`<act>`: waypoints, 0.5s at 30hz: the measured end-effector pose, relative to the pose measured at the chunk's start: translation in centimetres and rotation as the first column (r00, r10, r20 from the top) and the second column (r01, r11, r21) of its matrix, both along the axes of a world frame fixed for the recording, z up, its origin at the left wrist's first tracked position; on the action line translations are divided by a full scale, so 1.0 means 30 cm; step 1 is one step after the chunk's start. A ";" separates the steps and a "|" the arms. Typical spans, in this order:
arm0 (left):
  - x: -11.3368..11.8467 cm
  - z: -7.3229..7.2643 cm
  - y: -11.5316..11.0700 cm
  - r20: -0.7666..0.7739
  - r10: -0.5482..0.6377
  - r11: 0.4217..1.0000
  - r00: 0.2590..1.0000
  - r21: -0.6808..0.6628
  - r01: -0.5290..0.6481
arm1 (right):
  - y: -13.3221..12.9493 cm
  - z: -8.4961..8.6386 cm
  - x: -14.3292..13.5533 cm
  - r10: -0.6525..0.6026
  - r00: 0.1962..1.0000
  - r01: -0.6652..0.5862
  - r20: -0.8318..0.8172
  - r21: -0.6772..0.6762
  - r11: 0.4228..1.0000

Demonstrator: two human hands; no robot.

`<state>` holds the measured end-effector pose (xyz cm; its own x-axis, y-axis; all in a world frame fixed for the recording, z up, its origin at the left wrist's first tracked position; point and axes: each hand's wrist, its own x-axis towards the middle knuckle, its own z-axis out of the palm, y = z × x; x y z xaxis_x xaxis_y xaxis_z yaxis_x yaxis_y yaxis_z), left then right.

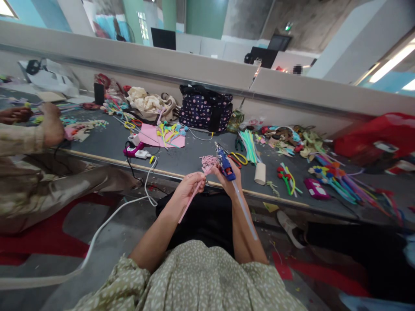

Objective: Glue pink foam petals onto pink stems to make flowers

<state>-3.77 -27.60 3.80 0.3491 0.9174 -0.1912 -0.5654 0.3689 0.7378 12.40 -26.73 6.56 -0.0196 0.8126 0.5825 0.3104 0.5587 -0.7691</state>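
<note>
On the head view, I have my left hand [191, 186] closed on a thin pink stem [190, 202], which slants down toward the lap. My right hand [234, 179] is wrapped around a blue glue gun [225, 165], nozzle end up, with a long translucent stick [245, 211] trailing from its rear along my forearm. The stem's curly pink head [209, 163] sits at the centre of the frame, just left of the gun, over the table's [175, 162] near edge. My right fingertips reach its base; I can't tell whether they pinch it.

Right of the gun I see scissors [242, 159], pale green and white stems [249, 146] and a beige cylinder [260, 173]. Left of centre, a pink sheet [147, 134] lies under colourful stem pieces [169, 134], with a magenta power strip [133, 151] just below. A dotted dark bag [201, 110] stands at upper centre. At the left edge, another person's arm [53, 127] rests over the table.
</note>
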 end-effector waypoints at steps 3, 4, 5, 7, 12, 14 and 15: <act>0.000 -0.004 0.003 0.018 -0.026 1.000 1.000 0.006 0.026 | 0.004 -0.004 0.002 0.004 1.000 -0.004 -0.016 0.007 1.000; 0.000 -0.005 0.004 0.022 -0.031 1.000 0.999 0.003 0.031 | 0.005 -0.007 0.002 0.010 1.000 -0.010 -0.018 0.006 1.000; 0.000 -0.004 0.005 0.026 -0.035 0.999 0.999 -0.001 0.035 | 0.006 -0.010 0.002 0.015 1.000 -0.015 -0.021 0.004 1.000; 0.001 -0.003 0.006 0.033 -0.042 0.999 0.999 -0.004 0.042 | 0.008 -0.016 0.000 0.016 0.999 -0.016 -0.036 -0.002 1.000; -0.001 -0.001 0.005 0.035 -0.041 0.999 0.999 -0.004 0.041 | 0.007 -0.028 -0.004 0.011 0.999 -0.011 -0.053 -0.017 1.000; -0.001 -0.002 0.004 0.034 -0.037 0.999 0.999 -0.001 0.037 | 0.007 -0.028 -0.004 0.013 0.998 -0.014 -0.055 -0.024 1.000; 0.000 -0.003 0.003 0.030 -0.033 0.999 0.999 0.001 0.033 | 0.007 -0.028 -0.003 0.013 0.998 -0.015 -0.054 -0.029 0.999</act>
<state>-3.78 -27.50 3.73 0.3845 0.9055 -0.1798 -0.5750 0.3872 0.7207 12.30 -26.51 5.72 -0.0003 0.8293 0.5588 0.2607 0.5396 -0.8005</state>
